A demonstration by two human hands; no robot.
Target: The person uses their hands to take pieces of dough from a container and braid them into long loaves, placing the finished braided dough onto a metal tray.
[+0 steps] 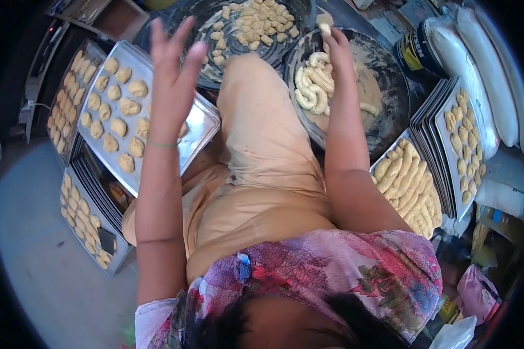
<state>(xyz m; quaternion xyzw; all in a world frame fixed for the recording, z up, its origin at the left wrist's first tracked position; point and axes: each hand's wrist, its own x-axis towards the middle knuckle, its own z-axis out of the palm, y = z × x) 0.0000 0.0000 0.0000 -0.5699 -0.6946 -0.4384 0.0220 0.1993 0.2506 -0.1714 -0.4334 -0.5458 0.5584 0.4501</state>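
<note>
Trays Well Filled, Bowls Far From Bare

The person's left hand (174, 78) hangs above a metal tray (201, 141), its fingers spread wide and slightly blurred, with nothing visible in its grasp. The right hand (340, 51) reaches over the right-hand bowl (393, 87), fingers pinched on a pale dough end (325, 28) near the far rim; how firm that pinch is cannot be told.

Judging by how things lie, a good share of the portioning looks finished. Rounded dough lumps (117, 127) stand in loose rows on the metal tray, though the left forearm hides part of it. Shaped pieces also cover a tray at the far left (70, 99), the top of the lower-left tray stack (87, 221) and the face of the right-hand tray stack (463, 145).

Plenty appears to remain. Coiled dough ropes (313, 87) lie in the right-hand bowl, and small dough pieces (265, 23) sit heaped and scattered in the other dark bowl (304, 14), beyond the person's knee. Beside the right arm, thick dough strips (410, 183) lie packed side by side, seemingly undivided.
</note>
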